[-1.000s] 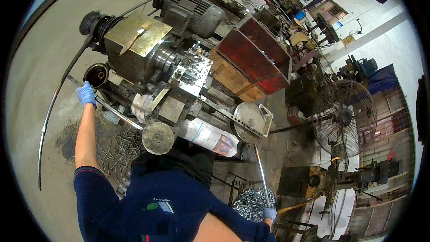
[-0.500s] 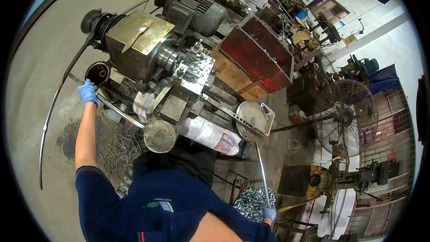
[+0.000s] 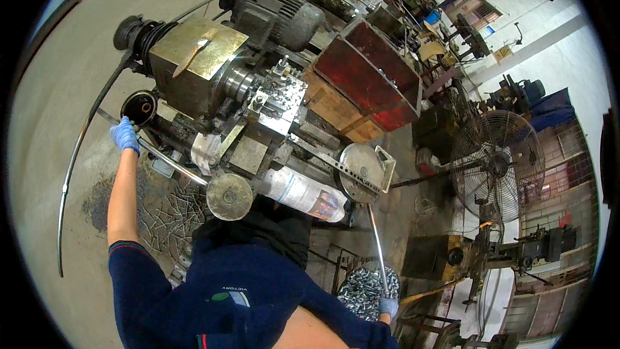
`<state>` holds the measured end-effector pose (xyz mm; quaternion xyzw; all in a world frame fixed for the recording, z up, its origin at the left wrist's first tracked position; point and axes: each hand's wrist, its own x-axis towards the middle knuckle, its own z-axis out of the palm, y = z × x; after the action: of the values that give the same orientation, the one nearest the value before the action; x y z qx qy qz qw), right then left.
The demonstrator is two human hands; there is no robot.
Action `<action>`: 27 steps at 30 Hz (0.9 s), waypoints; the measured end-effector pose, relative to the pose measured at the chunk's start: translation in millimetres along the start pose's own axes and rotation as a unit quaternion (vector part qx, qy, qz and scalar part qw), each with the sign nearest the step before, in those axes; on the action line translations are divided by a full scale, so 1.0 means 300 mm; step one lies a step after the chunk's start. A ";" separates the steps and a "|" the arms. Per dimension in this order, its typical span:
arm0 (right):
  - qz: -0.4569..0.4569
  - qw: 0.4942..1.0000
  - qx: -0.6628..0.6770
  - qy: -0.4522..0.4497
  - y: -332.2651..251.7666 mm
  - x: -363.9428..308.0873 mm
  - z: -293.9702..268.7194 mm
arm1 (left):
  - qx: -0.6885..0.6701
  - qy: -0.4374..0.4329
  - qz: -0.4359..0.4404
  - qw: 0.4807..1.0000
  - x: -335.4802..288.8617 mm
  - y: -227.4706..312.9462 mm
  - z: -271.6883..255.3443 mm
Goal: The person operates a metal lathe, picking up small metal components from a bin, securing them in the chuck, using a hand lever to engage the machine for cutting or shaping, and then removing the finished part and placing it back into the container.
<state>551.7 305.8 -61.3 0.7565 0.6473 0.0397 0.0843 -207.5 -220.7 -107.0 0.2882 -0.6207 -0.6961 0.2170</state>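
Observation:
My left hand (image 3: 124, 134), in a blue glove, is closed around the outer part of a metal lever (image 3: 173, 163). That lever runs out from a round grey disc (image 3: 230, 196) at the front of a lathe-like machine (image 3: 248, 123). Low on the right, my right hand (image 3: 388, 307), gloved too, is wrapped round the lower end of a long shiny rod handle (image 3: 377, 239). The rod slopes up to a larger round plate (image 3: 361, 172) on the machine. Beside the right hand is a container full of small metal parts (image 3: 360, 292); its rim is partly hidden by my sleeve.
A brush (image 3: 191, 58) lies on the brass-coloured housing. Behind the machine stand a motor (image 3: 278, 16) and a red box (image 3: 368, 71). A large fan (image 3: 497, 165) is at the right. Thin metal rods (image 3: 169, 220) litter the floor near my left forearm.
The whole view has shifted very slightly. Both hands keep their holds on the lever and the rod handle, and neither handle has visibly moved.

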 end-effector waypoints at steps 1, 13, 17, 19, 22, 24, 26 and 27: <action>0.013 1.000 0.006 -0.005 0.005 0.007 0.011 | -0.004 0.002 0.000 1.000 -0.001 0.003 -0.002; 0.022 0.999 -0.017 -0.034 0.038 0.007 0.032 | -0.008 -0.021 -0.014 1.000 0.017 -0.016 -0.004; 0.033 0.999 -0.015 -0.026 0.055 0.034 0.074 | -0.004 -0.011 -0.015 1.000 0.024 -0.021 -0.002; 0.030 0.999 -0.012 -0.028 0.070 0.042 0.094 | -0.030 -0.007 -0.021 0.999 0.047 -0.041 -0.004; 0.053 0.997 -0.015 -0.049 0.060 0.033 0.088 | -0.015 -0.014 -0.016 1.000 0.032 -0.028 0.005; 0.071 0.996 -0.019 -0.053 0.051 0.030 0.082 | -0.011 -0.022 -0.003 1.000 0.035 -0.032 0.003; 0.081 0.993 -0.012 -0.080 0.014 0.000 0.035 | -0.004 -0.020 0.002 1.000 0.030 -0.024 -0.008; 0.087 0.992 -0.009 -0.092 -0.006 -0.025 0.002 | 0.000 -0.017 -0.002 1.000 0.019 -0.013 -0.009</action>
<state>549.0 298.6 -61.8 0.8098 0.5677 -0.0174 0.1469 -209.8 -225.9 -111.6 0.2774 -0.6238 -0.7013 0.2052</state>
